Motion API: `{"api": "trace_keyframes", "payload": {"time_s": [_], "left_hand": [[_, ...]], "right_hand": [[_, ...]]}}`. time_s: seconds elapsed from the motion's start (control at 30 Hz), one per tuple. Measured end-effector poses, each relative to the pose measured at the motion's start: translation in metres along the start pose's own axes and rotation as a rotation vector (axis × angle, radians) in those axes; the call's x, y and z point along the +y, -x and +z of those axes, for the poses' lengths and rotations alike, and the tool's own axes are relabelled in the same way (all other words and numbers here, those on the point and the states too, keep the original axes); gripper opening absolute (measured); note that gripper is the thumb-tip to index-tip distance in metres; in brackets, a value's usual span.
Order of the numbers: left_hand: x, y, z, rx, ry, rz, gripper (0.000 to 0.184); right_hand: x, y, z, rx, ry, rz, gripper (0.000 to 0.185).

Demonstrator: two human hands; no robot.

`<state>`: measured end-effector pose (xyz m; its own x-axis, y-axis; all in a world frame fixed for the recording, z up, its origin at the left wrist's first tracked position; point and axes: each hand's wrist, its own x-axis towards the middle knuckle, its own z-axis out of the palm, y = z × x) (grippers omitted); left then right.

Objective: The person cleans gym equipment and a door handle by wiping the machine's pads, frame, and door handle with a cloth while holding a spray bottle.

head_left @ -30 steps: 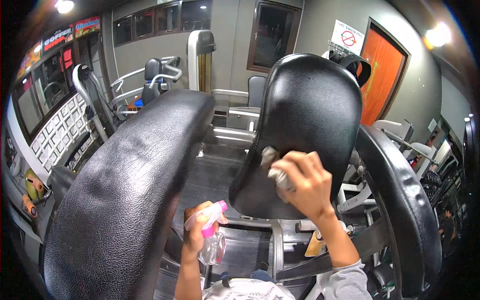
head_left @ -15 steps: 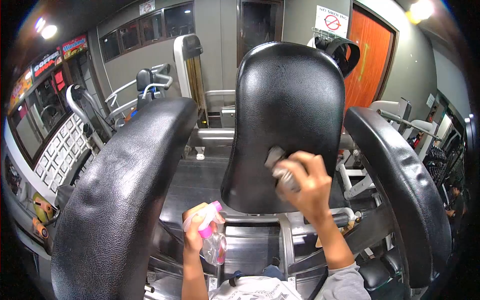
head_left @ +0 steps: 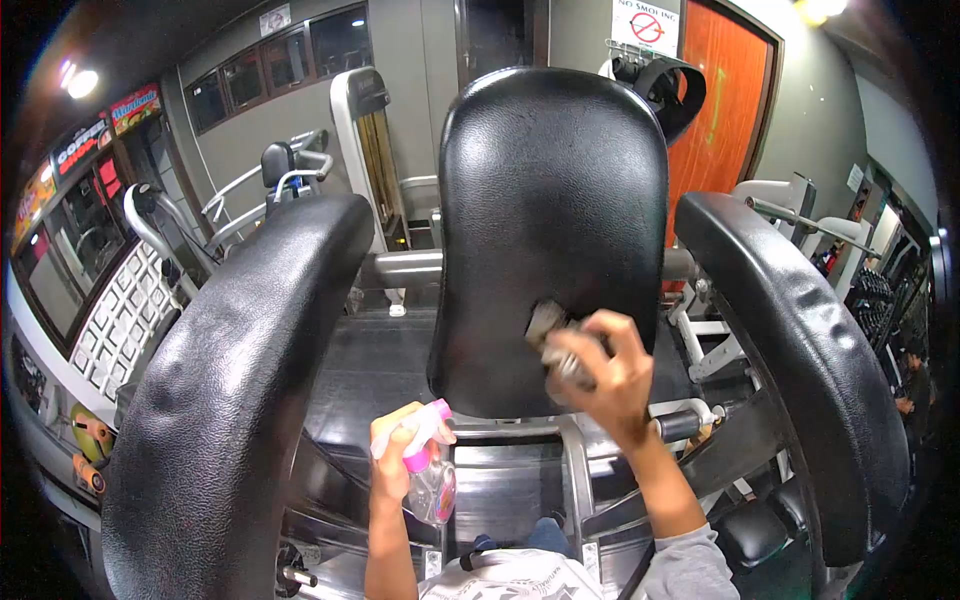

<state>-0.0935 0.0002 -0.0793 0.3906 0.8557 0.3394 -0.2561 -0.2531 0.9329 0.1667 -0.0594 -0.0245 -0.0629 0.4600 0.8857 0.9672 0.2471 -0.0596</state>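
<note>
A black padded backrest (head_left: 555, 190) stands upright in the middle. Against its lower part my right hand (head_left: 612, 380) presses a crumpled grey cloth (head_left: 547, 322), its fingers wrapped round it. My left hand (head_left: 395, 445), lower and to the left, grips a clear spray bottle (head_left: 432, 490) with a pink and white spray head (head_left: 425, 428). The bottle is upright and apart from the backrest. On either side are long black pads, the left pad (head_left: 235, 370) and the right pad (head_left: 800, 330).
Metal frame bars (head_left: 575, 470) run below the backrest. Behind stand a weight machine (head_left: 365, 150) and another machine with a blue seat back (head_left: 277, 165). An orange door (head_left: 720, 110) is at the back right. Far right, a person (head_left: 915, 385) is partly visible.
The view has shifted, so the backrest now appears further left and more upright. My right hand and the cloth have moved slightly on its lower surface. My left hand still holds the bottle.
</note>
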Motion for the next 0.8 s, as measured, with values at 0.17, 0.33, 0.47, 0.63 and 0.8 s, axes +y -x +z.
{"api": "trace_keyframes", "payload": {"time_s": [0.17, 0.33, 0.47, 0.63, 0.8], "left_hand": [[-0.004, 0.001, 0.007, -0.025, 0.019, 0.009, 0.055], [-0.01, -0.007, 0.025, -0.019, 0.039, 0.012, 0.056], [-0.007, -0.023, 0.037, -0.028, 0.042, 0.053, 0.055], [-0.002, -0.051, 0.062, -0.095, 0.03, 0.154, 0.055], [-0.015, -0.055, 0.076, -0.132, 0.058, 0.085, 0.06]], "right_hand": [[-0.008, -0.022, -0.011, 0.044, -0.015, 0.187, 0.041], [-0.013, 0.046, 0.015, -0.077, -0.047, 0.06, 0.043], [0.01, 0.062, 0.004, -0.083, -0.04, 0.105, 0.043], [0.013, -0.004, -0.021, 0.068, -0.058, 0.197, 0.049], [0.014, 0.004, -0.019, 0.109, -0.128, 0.176, 0.054]]}}
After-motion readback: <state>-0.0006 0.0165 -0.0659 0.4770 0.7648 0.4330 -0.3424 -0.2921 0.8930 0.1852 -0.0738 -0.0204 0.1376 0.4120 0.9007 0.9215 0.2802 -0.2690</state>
